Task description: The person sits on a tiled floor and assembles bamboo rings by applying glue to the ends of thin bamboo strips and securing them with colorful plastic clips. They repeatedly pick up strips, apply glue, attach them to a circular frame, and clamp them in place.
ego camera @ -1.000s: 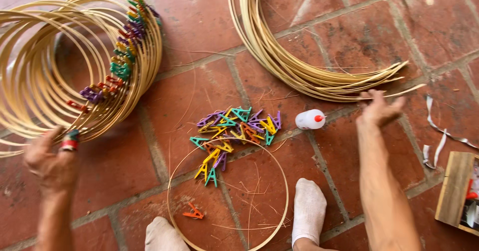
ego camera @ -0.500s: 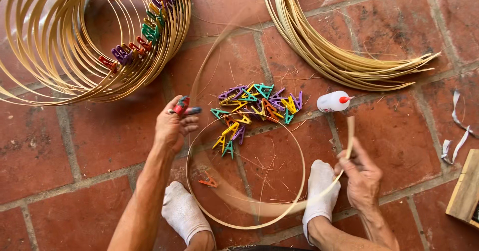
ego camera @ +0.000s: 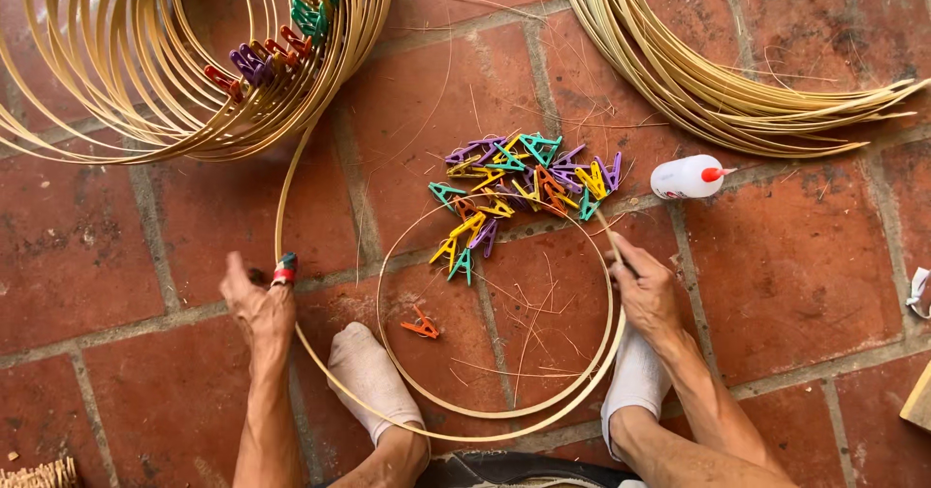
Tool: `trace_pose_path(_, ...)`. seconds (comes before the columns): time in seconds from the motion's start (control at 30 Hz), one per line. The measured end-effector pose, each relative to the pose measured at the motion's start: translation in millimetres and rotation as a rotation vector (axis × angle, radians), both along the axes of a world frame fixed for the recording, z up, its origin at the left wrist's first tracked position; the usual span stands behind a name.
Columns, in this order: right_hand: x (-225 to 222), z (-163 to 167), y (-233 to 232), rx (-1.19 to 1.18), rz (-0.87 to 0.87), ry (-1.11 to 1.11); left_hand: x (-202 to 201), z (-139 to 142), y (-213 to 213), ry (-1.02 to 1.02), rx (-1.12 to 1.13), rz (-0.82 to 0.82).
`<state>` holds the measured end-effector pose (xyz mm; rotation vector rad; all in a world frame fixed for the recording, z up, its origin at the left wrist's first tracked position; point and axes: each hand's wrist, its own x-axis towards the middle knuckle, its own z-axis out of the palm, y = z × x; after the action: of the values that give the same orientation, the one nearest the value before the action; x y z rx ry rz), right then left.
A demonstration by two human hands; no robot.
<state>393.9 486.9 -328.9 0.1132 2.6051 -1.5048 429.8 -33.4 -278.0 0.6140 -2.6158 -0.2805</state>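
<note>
So, a long pale bamboo strip (ego camera: pixel 291 197) is being bent into a ring on the red brick floor (ego camera: pixel 795 275), and judging by how things lie it's only partway there: the curve runs from the left hand (ego camera: pixel 260 306) down under both white-socked feet (ego camera: pixel 373 376) and up to the right hand (ego camera: pixel 645 289), but the ends haven't been brought together or clipped yet. One finished thin bamboo hoop (ego camera: pixel 407 376) is already laid flat inside that curve, and a big stack of clipped bamboo hoops (ego camera: pixel 184 71) is seen at upper left, so plenty is done. A bundle of loose unbent bamboo strips (ego camera: pixel 698 81) at upper right is left to go.

Left grip: fingers closed around the strip, with a small red and teal plastic clip (ego camera: pixel 283 270) pinched there too. Right grip: fingers pinched together on the strip's other end. A pile of colourful plastic clips (ego camera: pixel 519 182) and a white glue bottle with a red tip (ego camera: pixel 687 177) are just beyond the right hand, untouched. A lone orange clip (ego camera: pixel 422 326) lies inside the hoop.
</note>
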Motion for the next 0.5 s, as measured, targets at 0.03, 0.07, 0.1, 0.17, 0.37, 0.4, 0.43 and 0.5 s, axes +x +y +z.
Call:
trace_pose_path(0.03, -2.4, -2.4, -4.0, 0.032, 0.030, 0.000, -0.5, -7.7, -2.3, 0.005, 0.178, -0.027)
trace_pose_path(0.07, -5.3, -4.6, -7.0, -0.050, 0.027, -0.039, -2.1, -15.5, -2.0, 0.034, 0.380, -0.058)
trace_pose_path(0.1, -7.5, -6.4, -9.4, -0.134, 0.026, -0.080, -3.3, -22.2, 0.8, 0.061, 0.579, -0.085)
trace_pose_path(0.17, -8.9, -8.0, -11.0, -0.264, 0.023, -0.151, 1.6, -30.4, 12.2, 0.072, 0.803, -0.035)
trace_pose_path(0.37, 0.5, -5.6, -1.2, -0.432, -0.062, -0.165, 13.1, -27.3, 39.7, 0.109, 0.948, 0.044)
trace_pose_path(0.4, 1.2, -5.4, 0.4, -0.450, -0.068, -0.144, 13.6, -25.2, 40.2, 0.102, 0.957, 0.067)
trace_pose_path(0.43, 1.7, -5.2, 1.1, -0.468, -0.074, -0.126, 14.3, -23.5, 41.1, 0.093, 0.967, 0.093)
trace_pose_path(0.5, -1.0, -5.9, 1.4, -0.397, -0.115, -0.132, 14.0, -23.0, 42.4, 0.147, 0.917, -0.009)
